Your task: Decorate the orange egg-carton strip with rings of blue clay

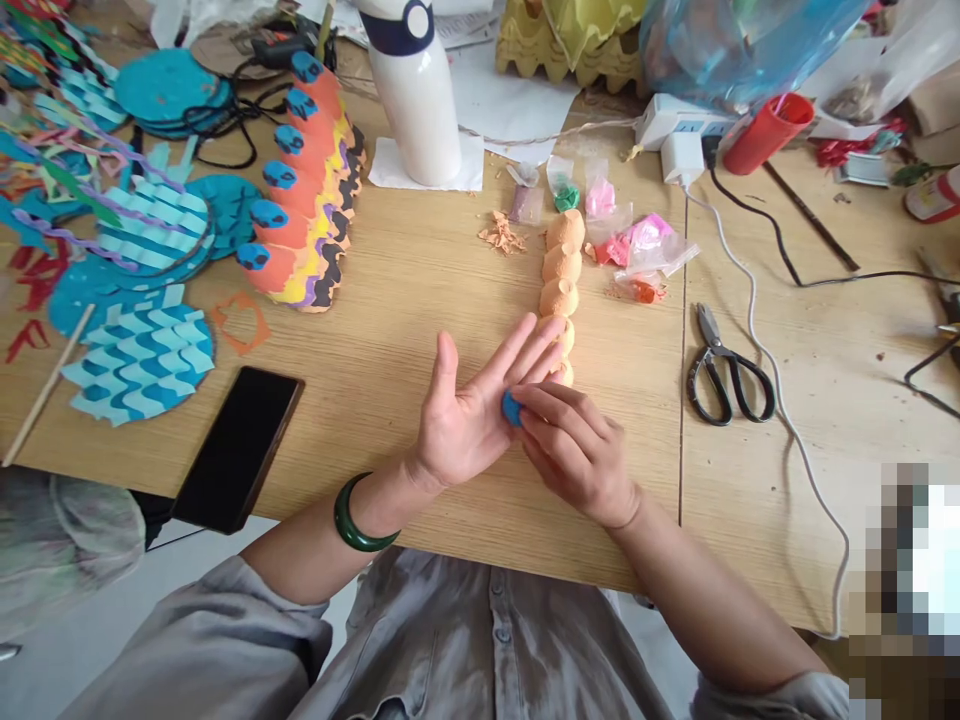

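Observation:
My left hand (472, 415) lies palm up with its fingers stretched out, a dark green bangle (346, 515) on its wrist. Between the fingertips of my right hand (577, 445) is a small lump of blue clay (511, 407), pinched close against the left palm. Just behind the hands runs a row of peach bumps (561, 265), its near end partly hidden by the left fingers. Small bags of clay lie beside it: pink (651, 235), green (566, 195) and orange (646, 290). Peach scraps (502, 233) sit to its left.
At left are an orange, yellow and black bumpy strip (311, 200), blue paper-covered discs (146, 355) and a phone (238, 450) overhanging the front edge. A white bottle (420, 100) stands behind. Black-handled scissors (727, 375) and a white cable (780, 390) lie at right.

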